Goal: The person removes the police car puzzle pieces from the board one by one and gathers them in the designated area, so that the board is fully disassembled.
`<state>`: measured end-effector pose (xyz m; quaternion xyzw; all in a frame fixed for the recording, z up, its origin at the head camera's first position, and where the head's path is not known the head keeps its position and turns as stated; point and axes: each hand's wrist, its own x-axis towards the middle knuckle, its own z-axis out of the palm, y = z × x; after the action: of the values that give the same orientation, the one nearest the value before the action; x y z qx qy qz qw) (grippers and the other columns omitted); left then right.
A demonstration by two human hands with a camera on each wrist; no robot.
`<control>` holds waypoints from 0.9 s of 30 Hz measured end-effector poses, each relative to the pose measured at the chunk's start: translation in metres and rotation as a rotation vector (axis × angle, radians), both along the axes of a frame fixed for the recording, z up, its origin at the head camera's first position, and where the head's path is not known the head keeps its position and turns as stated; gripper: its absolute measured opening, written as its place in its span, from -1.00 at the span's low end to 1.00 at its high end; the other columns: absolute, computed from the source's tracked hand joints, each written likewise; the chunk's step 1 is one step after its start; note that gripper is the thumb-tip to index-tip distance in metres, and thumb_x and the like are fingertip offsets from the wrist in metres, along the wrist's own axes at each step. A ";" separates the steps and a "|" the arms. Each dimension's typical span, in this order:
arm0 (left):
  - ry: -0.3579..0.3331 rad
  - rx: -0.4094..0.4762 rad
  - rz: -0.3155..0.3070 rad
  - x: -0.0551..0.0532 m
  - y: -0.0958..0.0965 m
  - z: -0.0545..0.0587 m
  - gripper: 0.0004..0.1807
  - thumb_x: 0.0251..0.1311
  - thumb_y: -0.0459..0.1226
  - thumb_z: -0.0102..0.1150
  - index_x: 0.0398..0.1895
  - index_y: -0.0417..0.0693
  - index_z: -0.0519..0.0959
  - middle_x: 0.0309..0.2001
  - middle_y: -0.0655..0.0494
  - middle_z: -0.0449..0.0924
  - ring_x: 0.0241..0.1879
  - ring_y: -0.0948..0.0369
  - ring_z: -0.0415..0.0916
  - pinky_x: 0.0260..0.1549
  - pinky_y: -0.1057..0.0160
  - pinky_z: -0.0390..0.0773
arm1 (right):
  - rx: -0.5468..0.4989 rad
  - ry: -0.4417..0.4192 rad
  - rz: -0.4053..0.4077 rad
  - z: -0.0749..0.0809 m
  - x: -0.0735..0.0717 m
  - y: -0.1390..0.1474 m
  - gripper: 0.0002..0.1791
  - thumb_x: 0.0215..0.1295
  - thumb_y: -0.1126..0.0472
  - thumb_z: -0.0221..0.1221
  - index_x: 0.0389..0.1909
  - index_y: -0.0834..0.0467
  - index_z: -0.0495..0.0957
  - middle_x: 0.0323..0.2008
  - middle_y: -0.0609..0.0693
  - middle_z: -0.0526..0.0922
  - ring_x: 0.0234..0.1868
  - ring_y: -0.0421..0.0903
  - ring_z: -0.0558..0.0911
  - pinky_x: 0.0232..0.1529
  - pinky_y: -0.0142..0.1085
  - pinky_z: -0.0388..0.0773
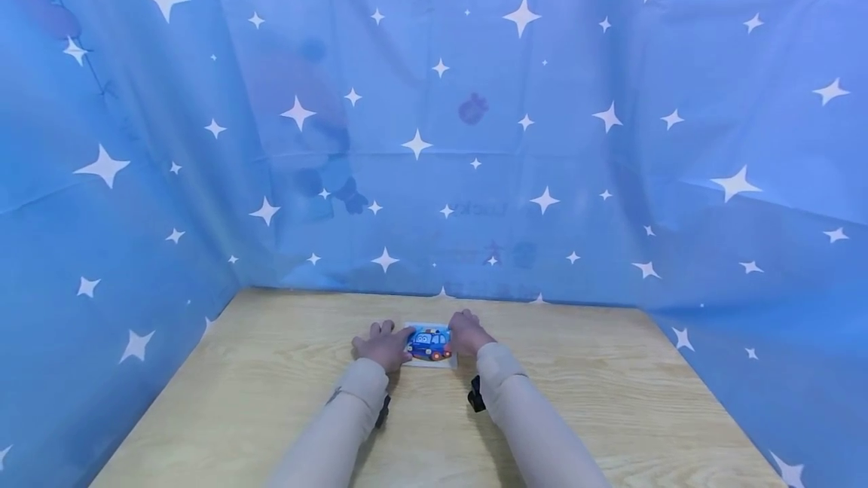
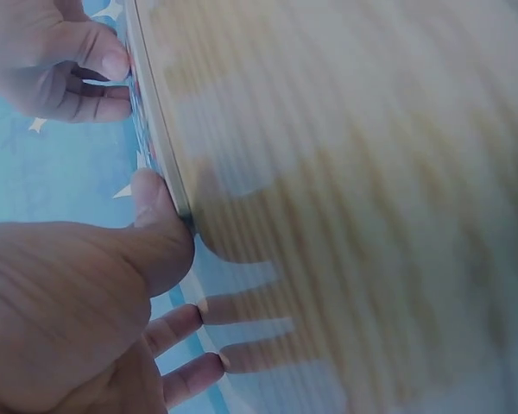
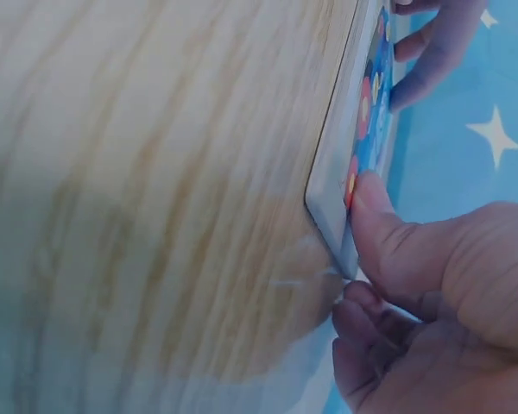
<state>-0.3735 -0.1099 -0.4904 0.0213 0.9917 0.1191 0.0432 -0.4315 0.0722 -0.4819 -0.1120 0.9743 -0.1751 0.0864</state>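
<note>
A small pale picture board [image 1: 431, 352] with a blue cartoon car on it lies flat on the table, between the two hands. At its left edge, my left hand [image 1: 385, 345] lays its thumb on the board while the other fingers spread out straight over the table. My right hand [image 1: 469, 333] is at the board's right side. In the right wrist view its thumb [image 3: 373, 203] presses on the picture near the corner, with the other fingers curled beside the edge. The board's thick pale side [image 3: 330, 194] shows there, and the picture is seen only at a slant.
Light wood-grain table [image 1: 576, 398] extends on both sides of the hands. A blue curtain [image 1: 434, 119] with white stars hangs along the back and sides. Black wrist devices [image 1: 477, 395] sit under the sleeves.
</note>
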 end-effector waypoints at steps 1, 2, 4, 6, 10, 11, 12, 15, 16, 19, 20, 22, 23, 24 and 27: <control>-0.005 0.000 0.000 0.001 0.000 0.001 -0.38 0.34 0.02 0.26 0.46 0.37 0.40 0.41 -0.04 0.30 0.30 -0.08 0.23 0.12 -0.36 0.28 | -0.021 -0.005 -0.004 0.000 -0.001 0.000 -0.58 0.32 0.26 0.36 0.14 0.32 0.59 0.04 0.16 0.50 0.11 0.11 0.47 0.19 -0.03 0.47; -0.014 0.001 0.002 0.002 0.001 0.001 -0.38 0.35 0.02 0.25 0.47 0.36 0.39 0.42 -0.05 0.29 0.31 -0.09 0.22 0.14 -0.37 0.26 | -0.038 -0.006 -0.003 -0.001 -0.002 0.001 -0.62 0.34 0.30 0.33 0.13 0.33 0.60 0.05 0.17 0.52 0.13 0.12 0.49 0.20 -0.03 0.47; -0.018 0.006 0.002 0.003 0.001 0.002 -0.38 0.35 0.01 0.25 0.47 0.35 0.39 0.42 -0.06 0.29 0.32 -0.10 0.22 0.15 -0.39 0.24 | -0.079 -0.009 -0.009 -0.004 -0.004 0.002 -0.70 0.38 0.38 0.24 0.10 0.34 0.63 0.07 0.18 0.57 0.16 0.14 0.53 0.21 -0.02 0.49; -0.015 0.006 0.004 0.004 0.001 0.003 -0.38 0.35 0.01 0.25 0.47 0.35 0.39 0.42 -0.06 0.29 0.33 -0.09 0.21 0.15 -0.38 0.24 | -0.102 -0.002 -0.013 -0.005 -0.006 0.003 -0.73 0.42 0.44 0.13 0.07 0.34 0.64 0.08 0.19 0.61 0.16 0.15 0.56 0.20 0.00 0.50; 0.008 -0.010 0.002 0.003 0.003 0.003 -0.38 0.34 0.02 0.24 0.46 0.35 0.40 0.41 -0.05 0.29 0.31 -0.08 0.22 0.12 -0.35 0.27 | -0.097 0.012 -0.028 -0.006 -0.010 0.003 -0.73 0.47 0.45 0.03 0.02 0.33 0.66 0.05 0.19 0.66 0.14 0.14 0.60 0.18 0.03 0.52; 0.012 -0.015 0.000 0.002 0.004 0.002 -0.39 0.34 0.03 0.24 0.46 0.36 0.40 0.41 -0.04 0.29 0.31 -0.07 0.22 0.11 -0.34 0.28 | -0.078 0.012 -0.029 -0.005 -0.011 0.003 -0.73 0.47 0.44 0.03 0.01 0.33 0.66 0.03 0.19 0.66 0.11 0.13 0.61 0.17 0.03 0.53; 0.014 -0.022 -0.003 0.002 0.005 0.001 -0.39 0.35 0.03 0.24 0.46 0.37 0.40 0.41 -0.04 0.29 0.31 -0.07 0.22 0.10 -0.34 0.29 | -0.057 0.011 -0.030 -0.004 -0.012 0.002 -0.75 0.48 0.44 0.03 0.00 0.34 0.66 0.00 0.19 0.67 0.08 0.11 0.62 0.16 0.01 0.53; 0.021 -0.033 -0.012 0.000 0.006 0.000 -0.39 0.35 0.05 0.23 0.46 0.38 0.40 0.40 -0.04 0.30 0.30 -0.07 0.23 0.09 -0.34 0.30 | -0.007 -0.004 -0.043 0.000 -0.013 0.001 -0.79 0.50 0.42 0.02 -0.09 0.34 0.63 -0.13 0.15 0.65 -0.09 0.02 0.62 0.08 -0.07 0.58; 0.021 -0.034 -0.013 -0.001 0.006 -0.001 -0.39 0.34 0.05 0.23 0.46 0.38 0.40 0.40 -0.04 0.31 0.30 -0.07 0.23 0.09 -0.35 0.30 | 0.004 -0.008 -0.043 0.001 -0.013 0.000 -0.81 0.50 0.42 0.02 -0.13 0.34 0.62 -0.18 0.14 0.64 -0.16 -0.01 0.60 0.02 -0.10 0.59; 0.015 -0.033 -0.013 -0.002 0.006 0.000 -0.39 0.35 0.04 0.23 0.46 0.37 0.39 0.41 -0.05 0.30 0.31 -0.08 0.23 0.10 -0.36 0.29 | -0.017 -0.024 -0.041 0.006 -0.014 -0.001 -0.77 0.53 0.40 -0.04 -0.25 0.33 0.59 -0.34 0.12 0.58 -0.34 -0.04 0.51 -0.20 -0.18 0.54; 0.015 -0.032 -0.009 -0.002 0.005 0.001 -0.39 0.35 0.04 0.24 0.46 0.36 0.40 0.40 -0.05 0.31 0.30 -0.07 0.23 0.09 -0.36 0.28 | -0.034 -0.031 -0.043 0.008 -0.014 -0.002 -0.75 0.54 0.39 -0.06 -0.28 0.32 0.58 -0.37 0.11 0.56 -0.37 -0.05 0.48 -0.26 -0.20 0.50; 0.016 -0.026 0.001 -0.002 0.004 0.003 -0.39 0.34 0.02 0.26 0.46 0.36 0.40 0.39 -0.05 0.31 0.28 -0.07 0.23 0.09 -0.35 0.27 | -0.091 -0.046 -0.057 0.011 -0.013 -0.003 -0.71 0.54 0.38 -0.07 -0.35 0.29 0.57 -0.43 0.09 0.52 -0.41 -0.05 0.46 -0.31 -0.21 0.45; 0.018 -0.025 0.005 -0.001 0.003 0.003 -0.39 0.34 0.01 0.26 0.46 0.35 0.40 0.39 -0.05 0.31 0.28 -0.06 0.24 0.09 -0.34 0.27 | -0.118 -0.054 -0.069 0.011 -0.013 -0.003 -0.70 0.54 0.37 -0.08 -0.37 0.29 0.56 -0.45 0.09 0.50 -0.42 -0.05 0.45 -0.33 -0.22 0.44; 0.021 -0.025 0.008 -0.001 0.003 0.003 -0.39 0.33 0.00 0.27 0.45 0.35 0.41 0.38 -0.05 0.32 0.26 -0.06 0.24 0.09 -0.34 0.27 | -0.140 -0.064 -0.082 0.010 -0.014 -0.004 -0.69 0.54 0.36 -0.08 -0.40 0.28 0.55 -0.46 0.09 0.47 -0.43 -0.04 0.45 -0.34 -0.21 0.43; 0.030 -0.025 0.004 0.000 0.003 0.002 -0.39 0.33 0.00 0.27 0.45 0.34 0.42 0.35 -0.05 0.34 0.24 -0.05 0.26 0.09 -0.34 0.27 | -0.147 -0.079 -0.117 0.004 -0.016 -0.004 -0.69 0.55 0.34 -0.09 -0.38 0.29 0.54 -0.43 0.11 0.45 -0.42 -0.03 0.44 -0.34 -0.21 0.39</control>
<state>-0.3737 -0.1068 -0.4885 0.0205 0.9937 0.1066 0.0284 -0.4479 0.0684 -0.4777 -0.0537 0.9595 -0.2553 0.1062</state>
